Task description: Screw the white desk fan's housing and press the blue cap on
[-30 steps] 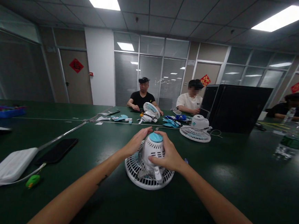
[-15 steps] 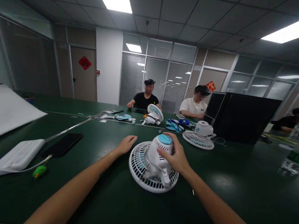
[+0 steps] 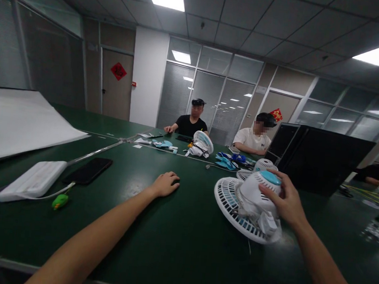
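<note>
left hand (image 3: 166, 184): palm down, fingers loosely curled, forearm angled inward | right hand (image 3: 285, 197): thumb and fingers spread in a grip, wrist bent, forearm slanting up from lower right

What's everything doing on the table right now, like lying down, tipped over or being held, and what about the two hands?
Near fan: cage down, tilted, held
Right hand: gripping it
Left hand: palm down, holding nothing
Phone: flat, screen dark
White box: lying flat
Green toy: lying down
Black case: standing
Middle far fan: cage tipped up
</note>
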A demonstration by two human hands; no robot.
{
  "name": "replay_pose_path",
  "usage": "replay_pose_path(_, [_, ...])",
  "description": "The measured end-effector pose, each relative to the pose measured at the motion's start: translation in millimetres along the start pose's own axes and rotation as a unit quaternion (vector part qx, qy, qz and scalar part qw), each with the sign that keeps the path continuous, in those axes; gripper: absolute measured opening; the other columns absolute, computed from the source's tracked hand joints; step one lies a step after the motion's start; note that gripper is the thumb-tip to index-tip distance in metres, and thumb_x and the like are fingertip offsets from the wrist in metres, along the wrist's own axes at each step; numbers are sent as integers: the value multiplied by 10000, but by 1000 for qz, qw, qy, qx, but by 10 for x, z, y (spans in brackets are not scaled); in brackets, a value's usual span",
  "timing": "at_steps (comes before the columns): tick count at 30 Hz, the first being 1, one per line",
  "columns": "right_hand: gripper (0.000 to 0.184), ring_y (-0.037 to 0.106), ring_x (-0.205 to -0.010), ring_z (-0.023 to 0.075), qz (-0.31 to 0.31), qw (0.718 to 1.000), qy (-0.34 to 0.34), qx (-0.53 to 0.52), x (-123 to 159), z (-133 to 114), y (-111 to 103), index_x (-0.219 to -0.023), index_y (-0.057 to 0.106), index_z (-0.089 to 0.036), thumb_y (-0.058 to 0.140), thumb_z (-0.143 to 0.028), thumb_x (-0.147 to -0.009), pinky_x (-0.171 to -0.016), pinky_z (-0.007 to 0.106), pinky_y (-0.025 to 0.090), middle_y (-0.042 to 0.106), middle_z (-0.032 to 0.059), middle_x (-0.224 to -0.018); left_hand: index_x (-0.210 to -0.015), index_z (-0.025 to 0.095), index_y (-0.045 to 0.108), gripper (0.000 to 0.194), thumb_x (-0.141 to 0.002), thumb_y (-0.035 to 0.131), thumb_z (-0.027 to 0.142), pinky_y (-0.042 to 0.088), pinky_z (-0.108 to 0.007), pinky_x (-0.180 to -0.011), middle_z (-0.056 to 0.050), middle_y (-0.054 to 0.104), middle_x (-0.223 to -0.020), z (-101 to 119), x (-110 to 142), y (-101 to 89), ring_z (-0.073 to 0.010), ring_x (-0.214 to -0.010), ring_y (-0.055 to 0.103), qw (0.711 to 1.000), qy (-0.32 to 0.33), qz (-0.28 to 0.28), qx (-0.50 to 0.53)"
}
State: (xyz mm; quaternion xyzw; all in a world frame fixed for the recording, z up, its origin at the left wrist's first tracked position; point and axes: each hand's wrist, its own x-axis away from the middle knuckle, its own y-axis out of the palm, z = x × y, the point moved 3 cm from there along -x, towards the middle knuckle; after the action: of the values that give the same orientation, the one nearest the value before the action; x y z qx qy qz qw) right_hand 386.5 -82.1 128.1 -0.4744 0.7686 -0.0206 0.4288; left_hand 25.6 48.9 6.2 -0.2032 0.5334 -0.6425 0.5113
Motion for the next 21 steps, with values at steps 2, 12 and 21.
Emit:
replay_pose_path(2, [591,623,-973,321,22,998,24,53,-4,172,-243,-1173,582,-252,722,-540,-676,-745,451,514,628,131,-1166,-1221,209,642,386,-907,481,366,393,-410,-1059,-114,582,-1318,0,0,2,-280,-1217,542,1000,0,-1,-4])
replay_pose_path(12, [680,619,-1028,373,40,968,128,213,44,934,-1058,-1130,614,-248,651,-640,-575,-893,503,466,659,150,-1160,-1232,203,627,391,-920,453,362,407,-390,-1057,-106,581,-1319,16,-3,3,-265,-1211,551,1000,-2,-7,-30])
replay_pose_path(21, [493,648,-773,316,-34,907,165,387,-366,1144,-1292,-746,593,-225,469,-700,-710,-708,422,486,689,102,-784,-1248,178,614,400,-937,427,346,416,-373,-1059,-108,576,-1329,65,13,-21,-253,-1214,555,998,2,-16,-58])
